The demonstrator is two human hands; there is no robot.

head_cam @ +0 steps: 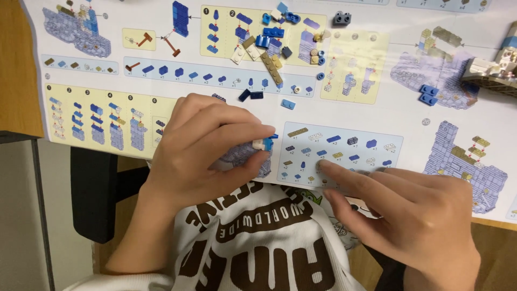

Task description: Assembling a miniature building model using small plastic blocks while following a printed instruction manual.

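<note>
My left hand [207, 145] is closed around a small brick assembly [253, 150] of grey, white and blue pieces, held over the instruction sheet [377, 116]. My right hand [409, 210] lies flat on the sheet, its forefinger tip resting on a parts diagram near the lower edge; it holds nothing. A pile of loose bricks [269, 46], blue, tan and white, lies on the sheet beyond my left hand. Two dark blue pieces [250, 95] sit just above my left knuckles.
A partly built tan and white model [493, 67] stands at the right edge. Two blue bricks [428, 95] lie left of it, a grey brick [341, 18] at the top. Wooden table edge [19, 64] at left; a black chair [94, 194] below it.
</note>
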